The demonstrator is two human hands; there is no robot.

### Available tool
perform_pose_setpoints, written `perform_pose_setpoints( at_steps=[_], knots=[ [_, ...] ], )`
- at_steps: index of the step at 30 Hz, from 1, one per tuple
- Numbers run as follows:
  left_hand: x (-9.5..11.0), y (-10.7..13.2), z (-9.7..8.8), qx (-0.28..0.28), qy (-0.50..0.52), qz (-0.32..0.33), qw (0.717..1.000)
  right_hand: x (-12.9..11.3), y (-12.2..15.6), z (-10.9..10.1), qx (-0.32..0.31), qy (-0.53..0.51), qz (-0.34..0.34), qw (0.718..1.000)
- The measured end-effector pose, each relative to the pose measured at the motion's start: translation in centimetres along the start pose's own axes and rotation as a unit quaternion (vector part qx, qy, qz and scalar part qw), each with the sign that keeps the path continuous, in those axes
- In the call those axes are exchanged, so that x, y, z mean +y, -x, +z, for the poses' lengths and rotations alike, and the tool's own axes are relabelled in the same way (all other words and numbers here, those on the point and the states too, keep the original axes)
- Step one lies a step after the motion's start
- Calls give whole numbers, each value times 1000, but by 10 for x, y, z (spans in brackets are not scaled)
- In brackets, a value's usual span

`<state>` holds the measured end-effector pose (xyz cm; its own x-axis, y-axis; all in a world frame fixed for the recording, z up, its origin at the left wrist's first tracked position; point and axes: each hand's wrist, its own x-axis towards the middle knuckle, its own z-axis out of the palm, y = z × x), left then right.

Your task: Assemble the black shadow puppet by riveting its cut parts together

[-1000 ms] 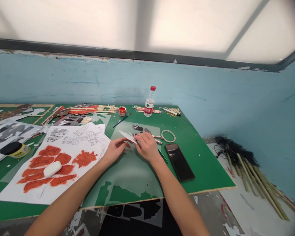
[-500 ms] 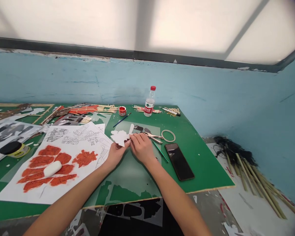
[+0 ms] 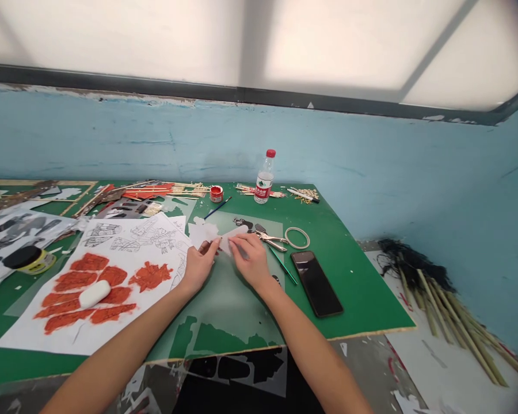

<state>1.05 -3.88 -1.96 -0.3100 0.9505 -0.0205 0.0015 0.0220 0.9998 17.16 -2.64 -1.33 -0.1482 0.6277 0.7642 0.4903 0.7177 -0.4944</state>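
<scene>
Both my hands meet over a translucent plastic sheet [image 3: 224, 299] on the green table [image 3: 362, 293]. My left hand [image 3: 201, 265] pinches a white paper cut-out [image 3: 207, 233] at its lower edge. Fingers curled, my right hand [image 3: 249, 260] grips the cut-out's right part. The cut-out lies low, just above the sheet. Scissors [image 3: 270, 238] sit right behind my right hand.
A black phone [image 3: 316, 283] lies to the right, beside a green brush [image 3: 282, 265] and a tape ring [image 3: 297, 237]. At left is a white sheet with orange painted shapes [image 3: 92, 284]. A water bottle [image 3: 264, 178] and red paint pot [image 3: 216, 194] stand at the back. Bamboo sticks [image 3: 453, 322] lie on the floor.
The cut-out was lifted and turned up half a second ago; now it is lowered flatter toward the sheet. Both hands stayed together on it, shifting slightly left.
</scene>
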Motion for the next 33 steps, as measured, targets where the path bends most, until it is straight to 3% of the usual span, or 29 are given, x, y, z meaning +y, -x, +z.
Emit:
perform_pose_setpoints(
  at_steps=[5,13,18,33],
  knots=[
    [9,7,2,-24,-46,25,998,5,-3,-6,-17,-7,-16,1000],
    [5,10,0,14,-185,109,977,4,-2,-7,-64,-5,-31,997],
    [1,8,-2,17,-214,161,963,4,-2,-6,-76,-14,-15,997],
    [5,9,-3,11,-192,155,969,7,-1,-7,-94,7,-10,995]
  ],
)
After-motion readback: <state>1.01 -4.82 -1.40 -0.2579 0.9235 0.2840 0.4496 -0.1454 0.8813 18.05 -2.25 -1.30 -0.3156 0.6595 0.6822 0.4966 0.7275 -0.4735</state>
